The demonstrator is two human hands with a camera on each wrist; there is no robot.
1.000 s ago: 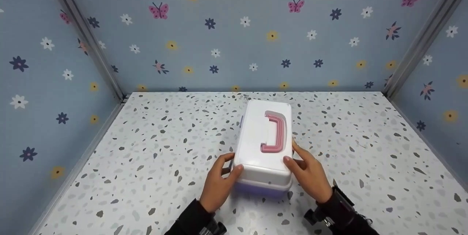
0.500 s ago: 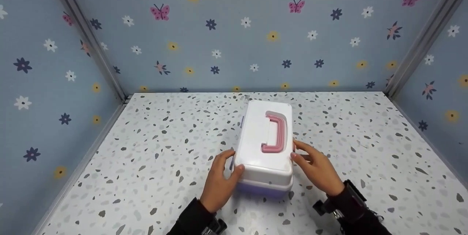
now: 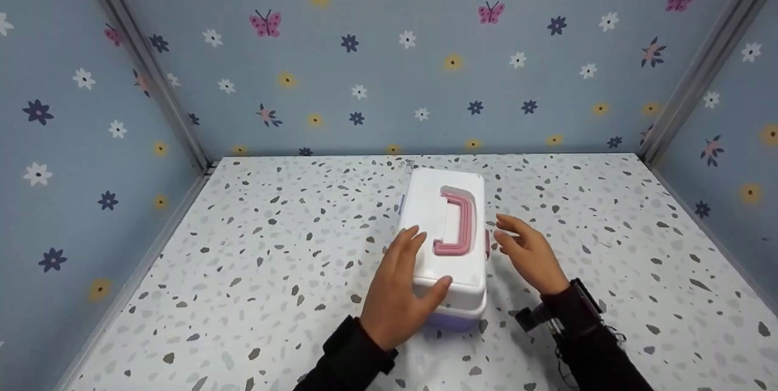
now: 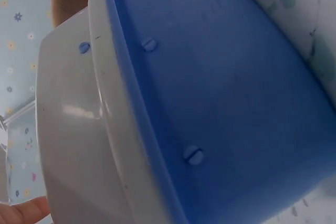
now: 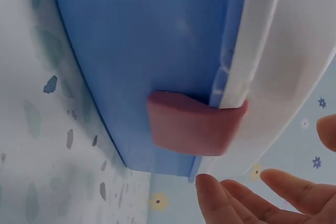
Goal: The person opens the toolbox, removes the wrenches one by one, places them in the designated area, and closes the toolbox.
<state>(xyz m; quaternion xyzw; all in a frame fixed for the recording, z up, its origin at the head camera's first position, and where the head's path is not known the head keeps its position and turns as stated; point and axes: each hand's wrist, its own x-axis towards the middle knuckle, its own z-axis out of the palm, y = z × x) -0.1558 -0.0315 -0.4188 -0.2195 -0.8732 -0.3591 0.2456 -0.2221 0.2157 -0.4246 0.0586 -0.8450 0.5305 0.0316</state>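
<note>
A storage box with a white lid (image 3: 428, 205) and purple-blue base (image 3: 453, 321) stands on the speckled table, lengthwise away from me. Its pink carry handle (image 3: 467, 227) lies folded down in the lid's recess. My left hand (image 3: 398, 294) is over the lid's near left corner, fingers extended and thumb apart. My right hand (image 3: 532, 257) hovers just off the box's right side, holding nothing, fingers slightly bent. In the right wrist view, a pink latch (image 5: 194, 127) spans the seam between base and lid, with fingertips (image 5: 210, 187) beside it. The lid sits down on the base.
The white speckled table (image 3: 273, 269) extends on both sides of the box. Blue flowered panels (image 3: 389, 75) rise behind and at both sides, with metal corner posts (image 3: 146, 69) between them. Round plugs (image 4: 193, 155) dot the box's end in the left wrist view.
My left hand has left the box's left side and moved right over the lid. My right hand has come away from the right side, where the pink latch now shows.
</note>
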